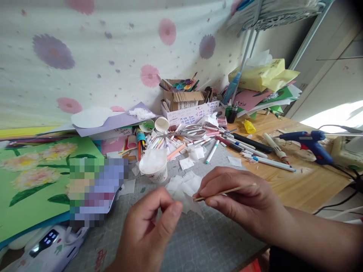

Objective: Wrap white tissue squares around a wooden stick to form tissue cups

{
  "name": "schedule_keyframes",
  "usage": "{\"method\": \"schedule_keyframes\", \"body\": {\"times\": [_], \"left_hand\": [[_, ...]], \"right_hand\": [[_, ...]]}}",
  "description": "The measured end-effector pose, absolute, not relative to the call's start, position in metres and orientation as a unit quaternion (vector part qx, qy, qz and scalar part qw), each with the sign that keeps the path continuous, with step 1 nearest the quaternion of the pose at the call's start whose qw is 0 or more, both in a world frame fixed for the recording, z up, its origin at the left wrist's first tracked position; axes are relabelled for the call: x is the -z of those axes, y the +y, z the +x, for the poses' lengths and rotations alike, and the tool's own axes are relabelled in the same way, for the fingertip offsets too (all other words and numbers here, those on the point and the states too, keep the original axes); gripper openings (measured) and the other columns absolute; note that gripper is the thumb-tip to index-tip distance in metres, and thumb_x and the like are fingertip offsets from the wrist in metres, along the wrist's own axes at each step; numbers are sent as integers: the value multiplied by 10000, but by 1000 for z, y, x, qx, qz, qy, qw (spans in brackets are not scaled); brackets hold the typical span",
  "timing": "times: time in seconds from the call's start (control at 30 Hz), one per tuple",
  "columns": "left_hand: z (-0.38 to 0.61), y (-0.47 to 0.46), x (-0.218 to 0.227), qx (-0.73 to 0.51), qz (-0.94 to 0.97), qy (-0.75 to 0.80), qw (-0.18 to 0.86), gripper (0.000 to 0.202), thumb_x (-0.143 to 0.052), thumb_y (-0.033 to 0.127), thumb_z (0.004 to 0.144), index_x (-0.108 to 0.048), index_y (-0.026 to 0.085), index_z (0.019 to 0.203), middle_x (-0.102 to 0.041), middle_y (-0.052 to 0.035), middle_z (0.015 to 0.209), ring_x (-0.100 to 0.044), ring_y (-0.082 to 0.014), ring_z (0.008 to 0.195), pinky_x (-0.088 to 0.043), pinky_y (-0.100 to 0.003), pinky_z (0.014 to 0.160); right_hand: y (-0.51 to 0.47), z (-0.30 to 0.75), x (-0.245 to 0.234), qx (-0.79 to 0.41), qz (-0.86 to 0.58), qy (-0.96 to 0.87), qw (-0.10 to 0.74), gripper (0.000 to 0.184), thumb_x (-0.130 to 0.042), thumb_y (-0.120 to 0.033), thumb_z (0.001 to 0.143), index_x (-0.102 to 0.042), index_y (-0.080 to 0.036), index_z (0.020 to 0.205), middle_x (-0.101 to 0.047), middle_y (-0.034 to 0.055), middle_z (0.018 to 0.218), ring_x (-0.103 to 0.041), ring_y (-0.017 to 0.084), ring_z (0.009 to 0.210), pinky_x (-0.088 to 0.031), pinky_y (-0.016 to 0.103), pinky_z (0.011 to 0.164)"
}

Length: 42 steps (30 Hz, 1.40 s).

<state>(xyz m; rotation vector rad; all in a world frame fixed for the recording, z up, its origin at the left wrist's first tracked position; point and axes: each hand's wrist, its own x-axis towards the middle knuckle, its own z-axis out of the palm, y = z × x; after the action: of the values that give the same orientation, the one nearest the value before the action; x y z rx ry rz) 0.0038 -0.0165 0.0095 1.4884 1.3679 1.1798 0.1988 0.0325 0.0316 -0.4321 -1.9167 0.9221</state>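
Stick (232,190) sits in right hand (251,207), tip near left hand (149,228).

Your thin wooden stick (227,191) slants slightly in your right hand (241,206), its tip by a translucent white paper piece (193,208).

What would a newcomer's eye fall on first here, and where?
Probably the right hand, right of centre in front, pinching a thin wooden stick near white paper pieces, with the left hand beside it. Next, the green flower picture at the far left, and the blue glue gun at the right, beyond the right hand.
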Motion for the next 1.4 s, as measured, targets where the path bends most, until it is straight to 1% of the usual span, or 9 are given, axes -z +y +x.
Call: {"method": "schedule_keyframes", "body": {"times": [0.07,0.17,0.27,0.5,0.77,0.97,1.1,1.27,1.4], "left_hand": [[5,-17,-13,-428,609,535,399,299,-530,374,838,-513,218,583,-425,34,546,-410,-144,538,-335,-253,507],[9,-16,-16,-402,608,547,411,203,-587,360,786,-606,215,645,-539,17,583,-477,-155,565,-363,-245,516],[14,-14,-16,-400,579,573,421,147,-622,317,746,-622,214,642,-580,16,596,-507,-158,579,-384,-235,522],[13,-11,-15,-381,557,596,435,158,-575,275,750,-594,207,609,-549,31,569,-493,-143,565,-390,-228,535],[9,-3,-10,-380,523,617,448,192,-563,343,740,-558,205,606,-494,38,558,-434,-139,558,-341,-232,512],[2,7,-6,-317,568,662,373,178,-528,324,735,-536,206,602,-442,54,538,-390,-132,525,-307,-228,483],[-4,16,3,-251,611,689,298,162,-508,280,733,-536,212,588,-491,48,532,-457,-146,534,-330,-234,496],[-9,23,12,-220,629,698,261,162,-497,237,732,-539,219,576,-537,47,509,-494,-152,514,-304,-241,484],[-10,23,9,-210,638,704,231,148,-478,242,761,-548,232,632,-550,58,503,-501,-150,499,-293,-245,478]], "right_hand": [[32,198,-31,-371,-168,-790,458,127,-629,-69,827,-682,-127,927,-699,95,818,-650,163,756,-532,271,687],[31,195,-29,-362,-158,-804,444,157,-622,-57,828,-676,-156,937,-697,68,816,-647,144,764,-528,243,699],[31,192,-27,-354,-153,-810,442,168,-618,-43,823,-675,-164,925,-696,53,798,-643,135,770,-524,227,715],[39,194,-21,-382,-207,-780,450,72,-637,-119,837,-703,-111,865,-695,92,792,-649,156,741,-526,268,684],[56,205,-12,-473,-298,-695,453,94,-644,-206,829,-698,-143,785,-655,43,728,-616,133,675,-503,244,618],[70,215,-3,-442,-347,-692,453,120,-650,-251,813,-682,-146,765,-654,43,740,-605,132,672,-505,253,623],[74,220,1,-423,-367,-695,451,151,-625,-276,823,-666,-144,761,-654,51,749,-616,141,664,-522,272,618],[73,222,-2,-373,-374,-722,447,126,-620,-257,819,-670,-150,776,-660,59,764,-620,165,701,-522,303,648],[69,213,-3,-330,-367,-749,441,83,-622,-212,811,-671,-161,767,-667,49,754,-619,167,712,-493,303,670]]}}
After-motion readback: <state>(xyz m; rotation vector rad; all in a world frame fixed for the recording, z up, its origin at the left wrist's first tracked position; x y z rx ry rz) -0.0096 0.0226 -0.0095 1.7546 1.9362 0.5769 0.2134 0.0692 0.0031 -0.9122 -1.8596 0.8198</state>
